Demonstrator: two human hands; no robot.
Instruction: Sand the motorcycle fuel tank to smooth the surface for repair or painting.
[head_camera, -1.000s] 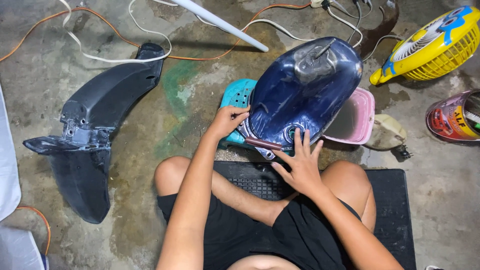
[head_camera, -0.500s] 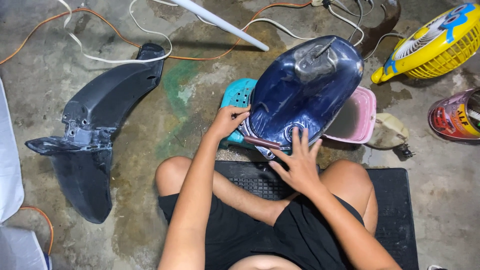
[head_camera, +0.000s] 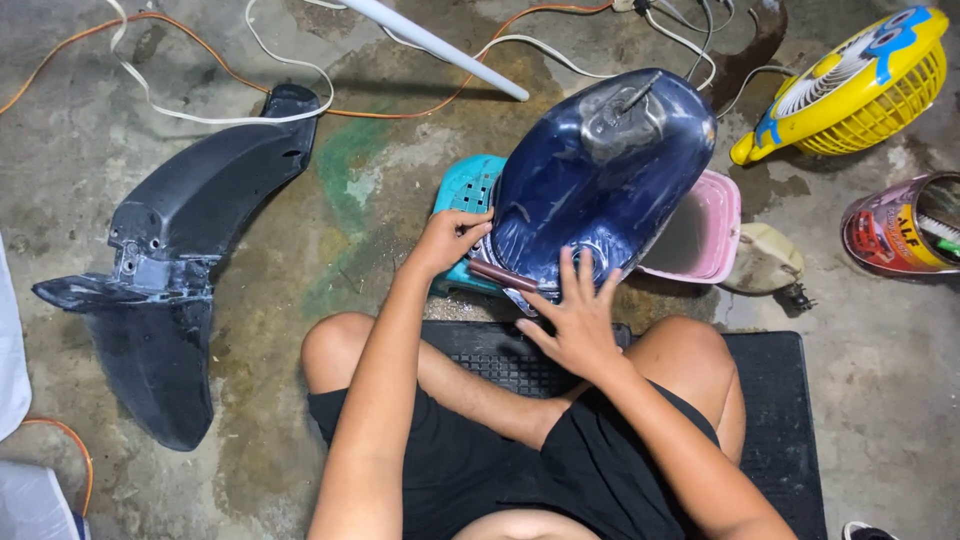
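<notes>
Tank shell (head_camera: 600, 190), dark blue, is resting over stained concrete floor (head_camera: 380, 210); your right hand (head_camera: 575, 320) is spreading flat on it, left hand (head_camera: 450, 240) is gripping its edge, hiding the stool (head_camera: 465, 185) below.

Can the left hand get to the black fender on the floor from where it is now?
Probably yes. The left hand grips the near edge of the dark blue fuel tank, and only bare concrete floor lies between it and the black fender. It would first have to let go of the tank.
</notes>
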